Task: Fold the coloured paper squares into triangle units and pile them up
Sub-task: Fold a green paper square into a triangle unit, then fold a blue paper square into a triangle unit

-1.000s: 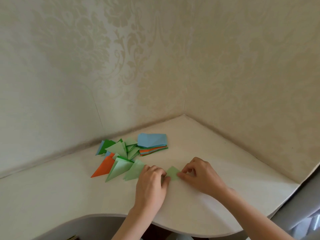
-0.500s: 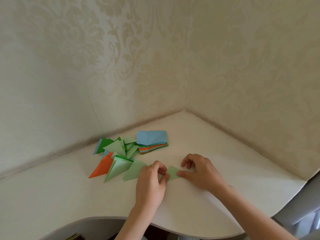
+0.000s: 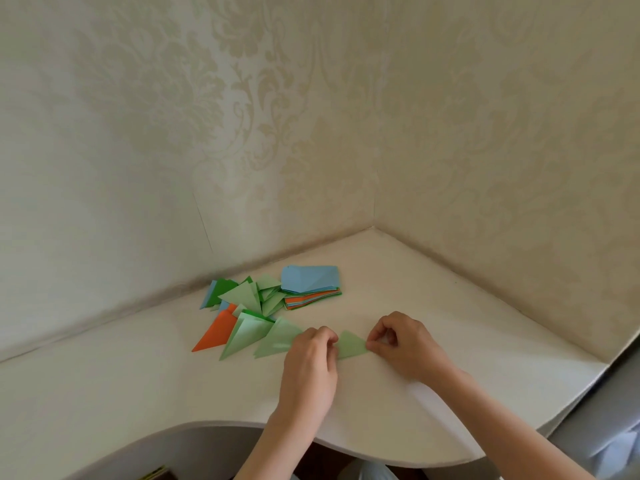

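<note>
Pale damask wallpaper met in a corner behind a cream corner table (image 3: 433, 306), and all the paper lay on its middle stretch. Between the two hands sat the light green piece in work (image 3: 351, 345), a small triangle lying flat on the table, apex pointing away from the person and its base running roughly left to right, so its long axis spanned the gap from one hand to the other. The left hand (image 3: 310, 358) touched its left corner with curled fingers, apparently pinching the edge, though the fingertips were hidden behind the knuckles. The right hand (image 3: 403, 344) pinched the right corner between thumb and curled fingers. Neither hand was clearly nearer; each held its own end, so the coming crease would probably be made by bringing one corner across toward the other.

The paper looked thin, matte and crisp, with sharp edges and no visible tears. Just left of the left hand lay the pile of folded triangles (image 3: 249, 317), a loose scatter of light green, dark green, blue and one orange unit, overlapping one another. Behind that, nearer the wall, stood the stack of unfolded squares (image 3: 310, 284), blue on top with orange and green edges showing beneath. Judging by that stack, many squares were left to fold
</note>
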Available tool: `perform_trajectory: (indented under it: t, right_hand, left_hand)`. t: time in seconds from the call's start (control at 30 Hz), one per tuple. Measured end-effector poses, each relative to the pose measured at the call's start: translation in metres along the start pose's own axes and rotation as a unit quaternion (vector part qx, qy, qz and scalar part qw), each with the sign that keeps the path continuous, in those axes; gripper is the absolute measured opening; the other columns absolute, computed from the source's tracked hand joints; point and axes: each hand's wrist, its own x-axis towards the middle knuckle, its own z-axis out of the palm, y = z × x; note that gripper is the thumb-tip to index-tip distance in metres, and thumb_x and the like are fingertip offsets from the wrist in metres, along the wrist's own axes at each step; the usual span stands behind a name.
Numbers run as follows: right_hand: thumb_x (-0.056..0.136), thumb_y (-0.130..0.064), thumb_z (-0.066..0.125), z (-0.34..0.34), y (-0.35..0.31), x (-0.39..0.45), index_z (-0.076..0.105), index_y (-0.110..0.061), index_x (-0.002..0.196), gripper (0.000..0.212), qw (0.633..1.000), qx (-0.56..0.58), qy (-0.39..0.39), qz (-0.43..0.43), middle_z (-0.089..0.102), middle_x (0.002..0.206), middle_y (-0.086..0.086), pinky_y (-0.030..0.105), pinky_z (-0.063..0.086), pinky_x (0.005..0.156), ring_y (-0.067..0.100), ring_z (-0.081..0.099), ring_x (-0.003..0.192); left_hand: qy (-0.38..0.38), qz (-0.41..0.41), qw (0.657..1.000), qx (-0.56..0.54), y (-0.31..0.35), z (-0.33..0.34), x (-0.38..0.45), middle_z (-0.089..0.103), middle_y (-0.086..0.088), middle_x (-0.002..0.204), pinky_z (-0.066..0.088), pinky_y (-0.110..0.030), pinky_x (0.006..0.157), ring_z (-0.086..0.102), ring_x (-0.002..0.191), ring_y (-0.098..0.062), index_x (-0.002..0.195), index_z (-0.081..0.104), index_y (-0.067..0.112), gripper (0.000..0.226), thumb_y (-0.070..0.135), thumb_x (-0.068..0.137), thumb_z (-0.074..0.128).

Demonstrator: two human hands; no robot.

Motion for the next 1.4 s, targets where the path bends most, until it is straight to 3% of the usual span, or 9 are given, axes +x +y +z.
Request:
perform_trajectory:
  t: [0.1,0.23,0.47,0.6,0.83,0.93,1.03,1.2,1.4]
  right_hand:
    - [0.08,-0.016,0.071,0.002,0.0,0.001,0.058,-0.026,0.07,0.019,1.0,-0.009,0.004,0.005,0.05,0.077,-0.009,0.007,0.037,0.059,0.001,0.046,0.063]
    - [0.081,-0.018,0.07,0.007,0.002,0.001,0.051,-0.031,0.066,0.027,0.999,-0.029,0.015,0.006,0.05,0.079,-0.009,0.01,0.035,0.059,0.002,0.046,0.066]
    - [0.083,-0.029,0.067,0.009,-0.016,0.018,0.066,-0.027,0.081,0.003,0.994,-0.034,0.1,-0.014,0.058,0.087,-0.009,0.019,0.041,0.062,0.004,0.052,0.065]
    - [0.087,-0.029,0.063,0.02,-0.036,0.045,0.07,-0.025,0.094,0.011,0.988,-0.06,0.132,-0.058,0.06,0.096,-0.006,0.028,0.047,0.073,0.011,0.055,0.076]
    - [0.092,-0.032,0.056,0.047,-0.056,0.097,0.063,-0.024,0.122,0.031,0.953,-0.251,0.126,-0.117,0.051,0.121,0.0,0.033,0.036,0.085,0.022,0.049,0.107]
    - [0.097,-0.038,0.045,0.05,-0.049,0.108,0.059,-0.027,0.125,0.033,0.933,-0.332,0.088,-0.11,0.045,0.132,-0.004,0.033,0.033,0.089,0.019,0.044,0.114]
    - [0.098,-0.037,0.043,0.052,-0.041,0.112,0.064,-0.03,0.118,0.03,0.929,-0.343,0.077,-0.118,0.052,0.126,-0.007,0.034,0.032,0.086,0.019,0.048,0.111]
    - [0.073,-0.015,0.08,0.054,-0.027,0.109,0.075,-0.023,0.073,0.009,0.906,-0.308,0.185,-0.225,0.068,0.08,-0.005,0.034,0.042,0.062,0.021,0.06,0.07]
    - [0.076,-0.019,0.074,0.041,-0.019,0.103,0.073,-0.023,0.071,0.007,0.889,-0.25,0.263,-0.279,0.069,0.079,-0.009,0.03,0.03,0.068,0.018,0.059,0.067]
  left_hand:
    - [-0.022,-0.018,0.999,0.032,0.011,0.001,0.005,0.058,0.0,0.096,0.044,-0.029,0.077,0.054,0.091,-0.018,0.105,0.059,0.016,0.018,0.021,0.088,0.063]
    - [-0.054,-0.072,0.996,0.026,0.016,0.004,0.013,0.053,-0.001,0.107,0.039,-0.022,0.077,0.055,0.096,-0.018,0.114,0.054,0.017,0.029,0.018,0.087,0.065]
    - [-0.017,-0.06,0.998,-0.015,0.002,-0.006,0.009,0.061,0.006,0.094,0.036,-0.016,0.069,0.055,0.083,-0.009,0.106,0.059,0.02,0.02,0.009,0.089,0.06]
    - [0.025,-0.057,0.998,-0.02,-0.023,-0.023,0.0,0.06,0.014,0.089,0.036,-0.009,0.065,0.053,0.079,0.001,0.1,0.061,0.024,0.021,0.008,0.087,0.062]
    - [0.052,-0.085,0.995,-0.023,-0.062,-0.04,0.002,0.062,0.013,0.094,0.035,-0.004,0.068,0.056,0.089,-0.003,0.105,0.064,0.024,0.025,0.007,0.087,0.062]
    - [0.066,-0.088,0.994,-0.01,-0.075,-0.044,0.008,0.062,0.012,0.092,0.037,-0.013,0.071,0.056,0.089,-0.007,0.104,0.065,0.022,0.026,0.005,0.085,0.063]
    - [0.079,-0.088,0.993,0.006,-0.089,-0.048,0.016,0.062,0.01,0.088,0.041,-0.021,0.07,0.056,0.086,-0.011,0.102,0.066,0.02,0.025,0.003,0.083,0.065]
    - [0.09,-0.069,0.993,0.029,-0.094,-0.048,0.024,0.06,0.009,0.085,0.049,-0.033,0.07,0.056,0.083,-0.015,0.097,0.066,0.02,0.026,0.001,0.079,0.068]
    - [0.116,-0.042,0.991,0.045,-0.085,-0.045,0.024,0.058,0.005,0.091,0.049,-0.032,0.073,0.055,0.089,-0.018,0.091,0.066,0.019,0.028,0.001,0.072,0.076]
